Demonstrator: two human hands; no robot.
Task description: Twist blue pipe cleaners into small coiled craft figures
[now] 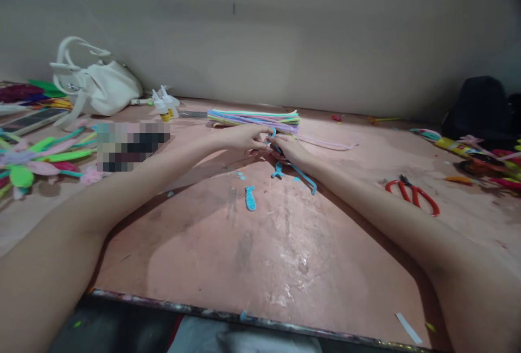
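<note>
My left hand [250,138] and my right hand [287,147] meet over the middle of the pink tabletop. Both have their fingers closed on a blue pipe cleaner [304,177]; one end loops up between the fingertips and the other runs out under my right hand, bent at its tip. Just below the hands lies a small blue shaped piece [278,170]. Nearer to me is a flat blue leaf-like piece [250,199] with a pale edge. Small blue scraps [241,176] are scattered beside them.
A bundle of pastel pipe cleaners [252,118] lies behind my hands. Red-handled pliers [413,195] rest at right. To the left are glue bottles [165,104], a white handbag [103,87] and colourful pipe-cleaner flowers [36,165]. The table's front edge [203,312] runs close to me.
</note>
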